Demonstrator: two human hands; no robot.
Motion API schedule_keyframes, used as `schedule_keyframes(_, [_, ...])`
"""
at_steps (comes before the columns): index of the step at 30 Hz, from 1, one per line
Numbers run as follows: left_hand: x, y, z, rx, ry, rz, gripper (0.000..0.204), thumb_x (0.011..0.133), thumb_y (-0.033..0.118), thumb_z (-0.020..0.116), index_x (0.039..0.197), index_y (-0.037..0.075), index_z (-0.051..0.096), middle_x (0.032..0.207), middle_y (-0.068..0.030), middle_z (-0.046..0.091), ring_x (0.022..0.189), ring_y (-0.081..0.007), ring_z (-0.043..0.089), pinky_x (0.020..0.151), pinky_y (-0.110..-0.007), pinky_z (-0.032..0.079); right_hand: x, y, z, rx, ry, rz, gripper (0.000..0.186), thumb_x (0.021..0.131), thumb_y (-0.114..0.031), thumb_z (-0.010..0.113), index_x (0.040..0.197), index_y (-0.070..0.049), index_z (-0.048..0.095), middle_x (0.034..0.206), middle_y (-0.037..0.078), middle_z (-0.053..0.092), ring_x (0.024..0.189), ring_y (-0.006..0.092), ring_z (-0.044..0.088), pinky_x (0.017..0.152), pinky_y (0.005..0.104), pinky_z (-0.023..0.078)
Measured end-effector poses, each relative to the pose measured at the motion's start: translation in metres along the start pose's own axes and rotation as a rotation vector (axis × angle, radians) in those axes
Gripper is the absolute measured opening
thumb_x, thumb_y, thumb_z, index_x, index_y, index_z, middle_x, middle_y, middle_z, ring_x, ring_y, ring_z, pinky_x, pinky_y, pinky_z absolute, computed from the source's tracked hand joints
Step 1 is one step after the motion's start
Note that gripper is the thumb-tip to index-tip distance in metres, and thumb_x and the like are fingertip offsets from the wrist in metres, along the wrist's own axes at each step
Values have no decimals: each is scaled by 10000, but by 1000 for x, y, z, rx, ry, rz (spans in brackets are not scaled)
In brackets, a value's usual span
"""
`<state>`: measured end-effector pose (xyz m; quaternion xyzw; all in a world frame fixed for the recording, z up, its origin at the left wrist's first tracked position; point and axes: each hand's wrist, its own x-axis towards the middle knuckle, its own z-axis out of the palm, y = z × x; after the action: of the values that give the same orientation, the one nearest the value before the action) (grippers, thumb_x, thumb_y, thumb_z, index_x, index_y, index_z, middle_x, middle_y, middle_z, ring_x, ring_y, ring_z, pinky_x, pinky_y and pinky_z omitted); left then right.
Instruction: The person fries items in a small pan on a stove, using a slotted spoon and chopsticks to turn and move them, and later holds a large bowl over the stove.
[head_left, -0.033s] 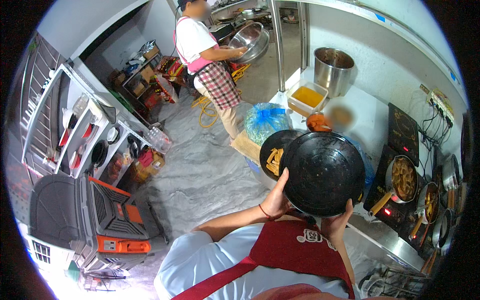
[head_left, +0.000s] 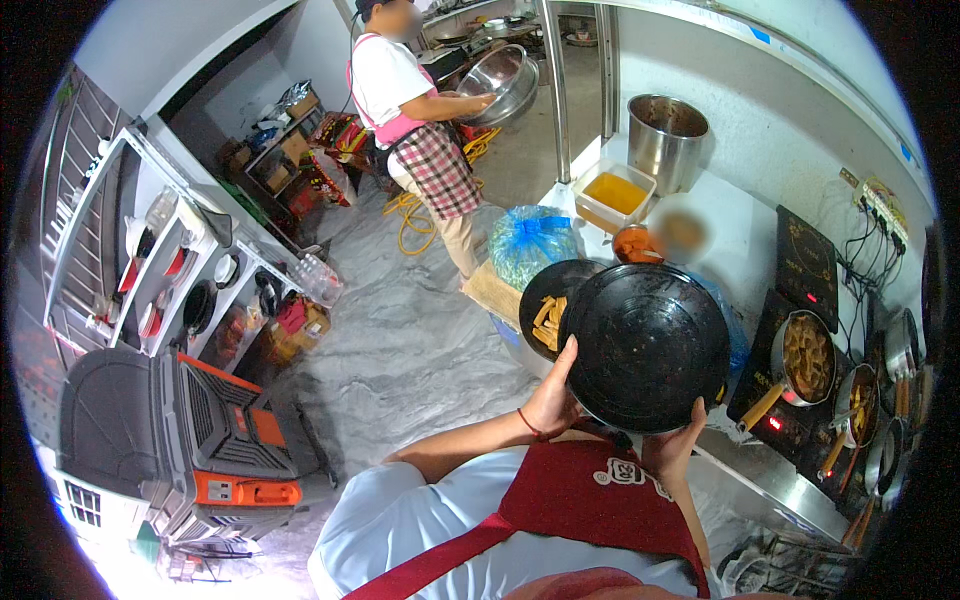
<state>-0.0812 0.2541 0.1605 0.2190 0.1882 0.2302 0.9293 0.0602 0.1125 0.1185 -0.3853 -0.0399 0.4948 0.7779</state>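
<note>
I hold a large round black pan (head_left: pixel 648 345) up in front of my chest, its dark inside facing the camera. My left hand (head_left: pixel 553 398) grips its left rim and my right hand (head_left: pixel 674 446) grips its lower rim. Just behind it, to the left, a smaller black pan (head_left: pixel 545 300) holds yellowish fried strips. I wear a red apron over a pale shirt.
A counter on the right carries induction hobs with several pans of food (head_left: pixel 806 355), a steel pot (head_left: pixel 665 130), a tub of yellow liquid (head_left: pixel 613 195) and a blue bag (head_left: pixel 535 245). Another person (head_left: pixel 415 110) handles a steel bowl at the back. A grey-orange machine (head_left: pixel 190 440) stands left.
</note>
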Motion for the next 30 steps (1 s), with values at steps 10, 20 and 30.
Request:
schedule_keyframes(10, [0,-6,-2,-19,-19,-42,685,855,575,426,1384,171,260,1392,-37,340,1249,-234,364,992,-419,361,-1,-1,-7,0,-33,0,650,862,-573,365,1364,-166,294,1368,43,357,1252,267,343,1019,453,279])
schedule_keyframes(20, [5,-13,-10,-60,-16,-84,615,887,529,406,1376,180,279,1380,-9,359,1234,-185,384,981,-360,373,-2,1,-18,-58,67,-36,614,872,-564,371,1336,-163,342,1333,35,410,1219,251,387,1006,427,297])
schedule_keyframes(30, [-1,-10,7,2,-19,-76,615,891,515,416,1373,158,282,1375,-18,367,1223,-179,394,988,-338,361,-1,-1,-27,-60,-59,45,585,893,-536,360,1311,-126,370,1262,38,495,1123,242,484,951,391,349])
